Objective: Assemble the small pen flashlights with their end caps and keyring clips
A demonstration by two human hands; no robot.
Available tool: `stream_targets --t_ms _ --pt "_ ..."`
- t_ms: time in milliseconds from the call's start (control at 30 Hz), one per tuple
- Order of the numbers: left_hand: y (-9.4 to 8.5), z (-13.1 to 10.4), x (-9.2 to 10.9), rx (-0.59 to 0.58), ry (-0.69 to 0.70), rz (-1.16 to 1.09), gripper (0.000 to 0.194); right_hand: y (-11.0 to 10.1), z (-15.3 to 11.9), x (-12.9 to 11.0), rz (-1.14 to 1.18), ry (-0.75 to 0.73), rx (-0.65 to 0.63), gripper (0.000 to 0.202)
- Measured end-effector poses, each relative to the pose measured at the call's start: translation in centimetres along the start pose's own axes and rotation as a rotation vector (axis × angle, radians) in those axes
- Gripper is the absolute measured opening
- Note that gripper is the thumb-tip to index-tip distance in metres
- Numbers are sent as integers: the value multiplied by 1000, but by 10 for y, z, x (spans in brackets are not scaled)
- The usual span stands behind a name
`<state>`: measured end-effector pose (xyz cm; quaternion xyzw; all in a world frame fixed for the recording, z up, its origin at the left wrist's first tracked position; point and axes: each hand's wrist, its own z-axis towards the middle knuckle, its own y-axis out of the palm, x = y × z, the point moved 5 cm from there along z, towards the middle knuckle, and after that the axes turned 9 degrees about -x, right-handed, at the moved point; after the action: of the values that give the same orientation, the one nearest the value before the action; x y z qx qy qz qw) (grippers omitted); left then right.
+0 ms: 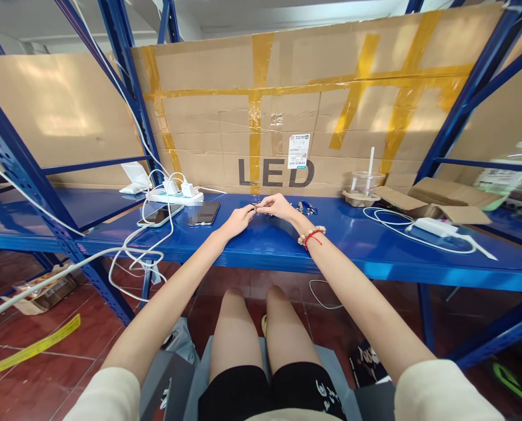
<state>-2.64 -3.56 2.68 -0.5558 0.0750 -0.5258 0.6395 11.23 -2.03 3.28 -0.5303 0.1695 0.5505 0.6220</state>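
Note:
At the middle of the blue shelf top (335, 234), my left hand (240, 220) and my right hand (279, 206) meet with their fingertips pinched together. Between them is a small dark piece (255, 207), mostly covered by the fingers and too small to name. Just beyond my right wrist lies a cluster of small blue and metallic pieces (305, 207); part of it is hidden behind the hand. A beaded bracelet with a red string (311, 235) circles my right wrist.
Left of my hands lie two phones (203, 213), a power strip (175, 196) and tangled white cables (168, 228). To the right are a plastic cup with a straw (365, 182), an opened cardboard box (436, 199) and a white adapter (434, 227). A large cardboard sheet (217, 134) stands behind.

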Motion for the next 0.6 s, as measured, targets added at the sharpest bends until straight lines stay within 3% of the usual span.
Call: stream_targets --t_ms 267,600 --pt "-4 0 2 54 83 92 26 0 0 -2 -58 -34 22 33" --pt "-7 0 1 126 82 133 25 3 -4 -14 -90 -87 60 42"
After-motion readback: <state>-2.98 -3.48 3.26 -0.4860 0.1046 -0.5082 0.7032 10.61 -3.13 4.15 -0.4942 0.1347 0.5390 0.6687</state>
